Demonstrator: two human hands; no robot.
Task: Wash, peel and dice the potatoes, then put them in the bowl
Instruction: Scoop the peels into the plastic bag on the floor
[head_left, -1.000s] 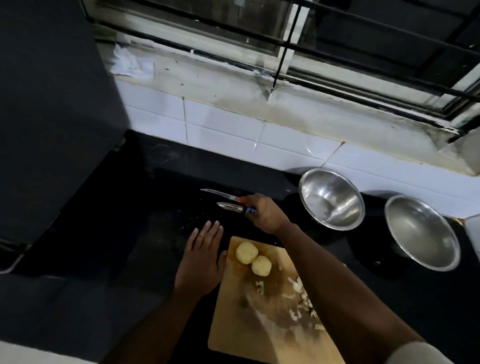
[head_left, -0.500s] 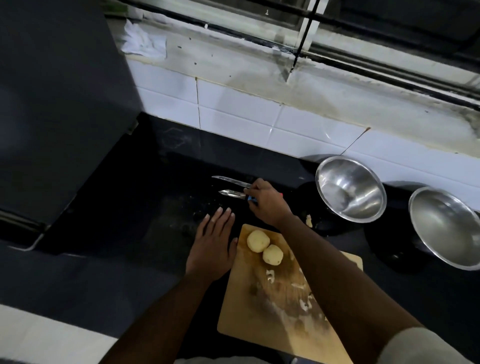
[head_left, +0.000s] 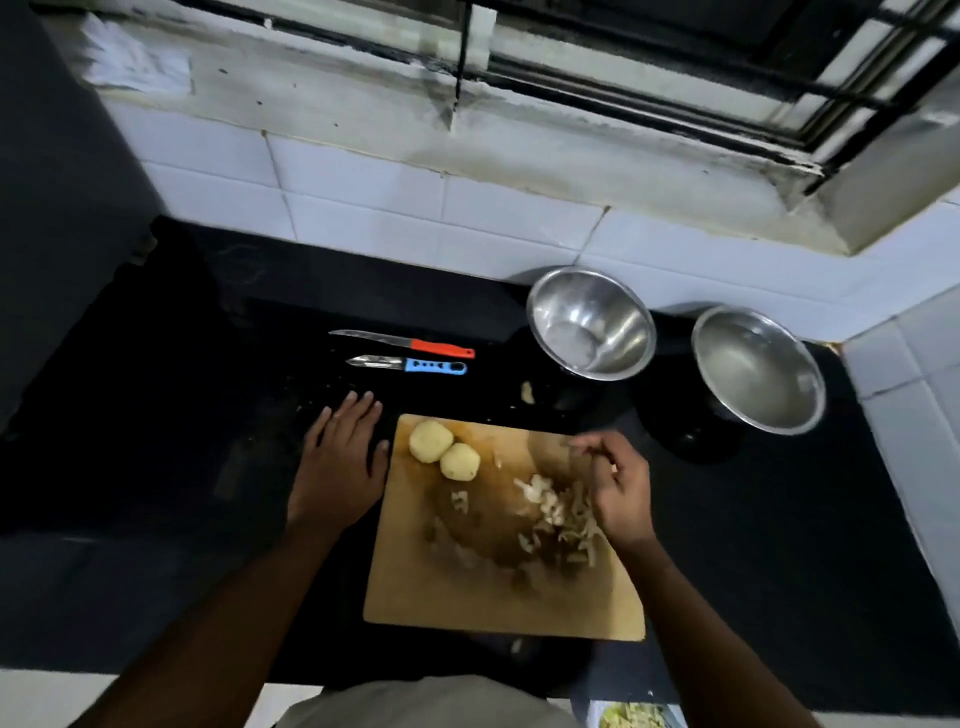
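Now, peeling looks done, dicing not begun. My left hand (head_left: 340, 460) lies flat on the counter (head_left: 156, 415), fingers straight, holding nothing, just beside the board (head_left: 498, 603). Knife (head_left: 402, 342) and peeler (head_left: 408, 364) lie untouched behind it. Two peeled potatoes (head_left: 444, 452) touch at the board's far left corner. My right hand (head_left: 615, 486), fingers loosely curled, empty as far as I can tell, hovers by the peels (head_left: 553, 512). Both bowls (head_left: 589, 322) are empty. Next, I guess: clear the peels, take the knife.

Potatoes (head_left: 444, 451) on board (head_left: 467, 597), bowls (head_left: 590, 323) behind
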